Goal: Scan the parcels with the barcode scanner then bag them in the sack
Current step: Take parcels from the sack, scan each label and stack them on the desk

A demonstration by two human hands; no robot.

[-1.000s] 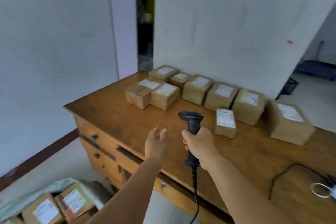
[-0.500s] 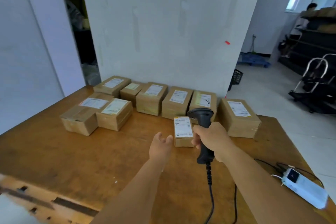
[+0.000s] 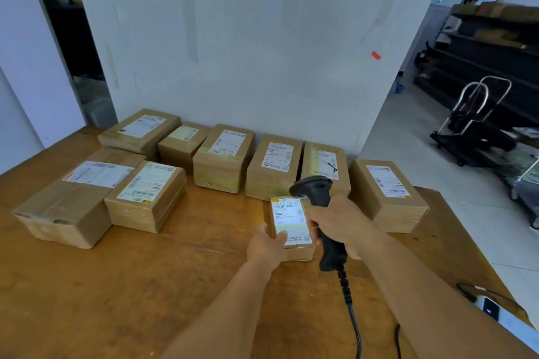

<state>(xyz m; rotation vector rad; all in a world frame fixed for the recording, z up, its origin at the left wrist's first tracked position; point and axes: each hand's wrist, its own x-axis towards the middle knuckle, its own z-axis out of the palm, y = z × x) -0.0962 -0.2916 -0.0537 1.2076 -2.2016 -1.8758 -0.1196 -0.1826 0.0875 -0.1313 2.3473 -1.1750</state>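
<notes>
The right hand point(image 3: 335, 220) grips the handle of the black barcode scanner point(image 3: 322, 213), fingers wrapped round it, with the scanner's head poised just above the far end of a small parcel point(image 3: 290, 224) that lies flat on the wooden table point(image 3: 145, 285), label up. The left hand point(image 3: 267, 245) reaches to the near left edge of that same parcel, thumb laid on the label and the other fingers hidden at its side, so it seems to be taking hold, though whether the grip has closed I cannot tell. The step in hand looks to be the scan of this parcel. To do it well, the left hand should steady the box and keep its thumb off the barcode (the printed bars sit near the far end of the label, right under the scanner's head), while the right tilts the head so its window faces those bars squarely. The other parcels point(image 3: 221, 159) wait in rows beyond and to the left of both hands, one larger box point(image 3: 388, 195) just right of the scanner. The sack is not in view, so bagging will mean turning away from the table.
</notes>
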